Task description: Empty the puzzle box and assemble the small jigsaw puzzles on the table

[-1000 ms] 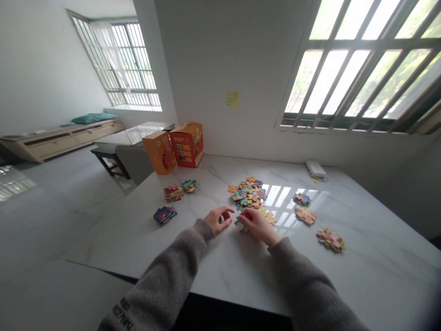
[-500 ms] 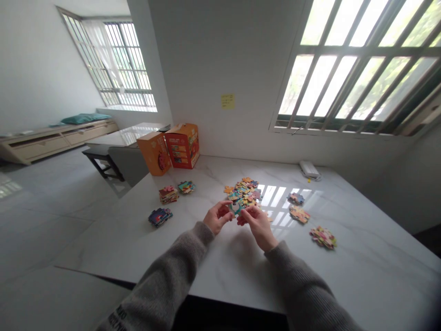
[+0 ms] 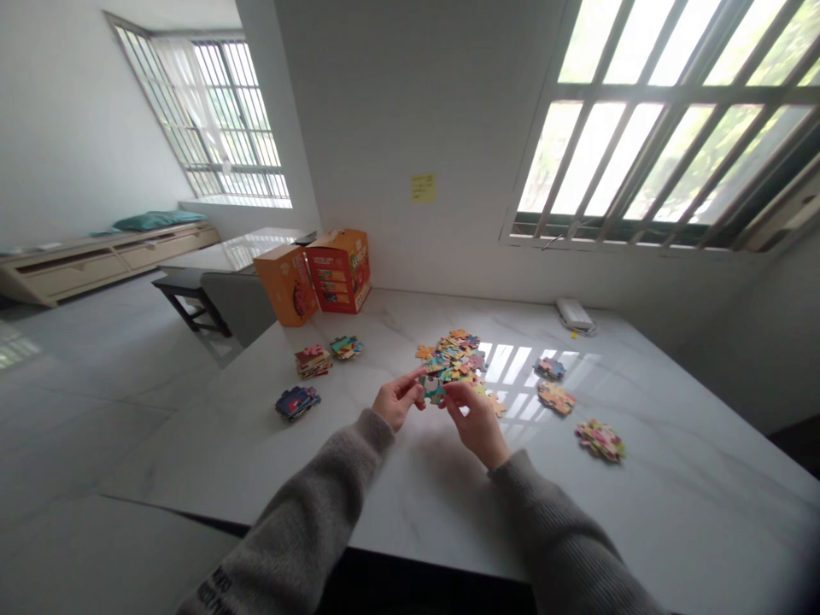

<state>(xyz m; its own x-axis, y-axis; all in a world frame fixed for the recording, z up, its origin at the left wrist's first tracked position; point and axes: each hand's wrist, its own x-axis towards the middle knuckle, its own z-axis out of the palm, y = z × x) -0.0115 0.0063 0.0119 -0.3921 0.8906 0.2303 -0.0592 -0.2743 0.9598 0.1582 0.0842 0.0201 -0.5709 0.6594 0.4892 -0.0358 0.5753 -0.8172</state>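
Note:
Between my two hands is a teal and white puzzle piece [image 3: 432,391], held just in front of a loose heap of mixed puzzle pieces [image 3: 458,352]. My left hand [image 3: 398,400] pinches its left edge between thumb and fingers. On the right edge, my right hand [image 3: 475,417] has its thumb and fingertips closed on the same piece. Whether it is one piece or a few together, I cannot tell. An orange piece [image 3: 424,352] lies at the heap's left side.
On the marble table [image 3: 410,504], small stacks [image 3: 298,403] sit at left and others [image 3: 600,441] at right. Two orange boxes [image 3: 339,272] stand at the back left. A white device with a cord [image 3: 575,314] lies at the back right.
The teal piece and my left hand have shifted slightly left and down. The piece now looks turned, and my right hand's fingers have changed their hold on it.

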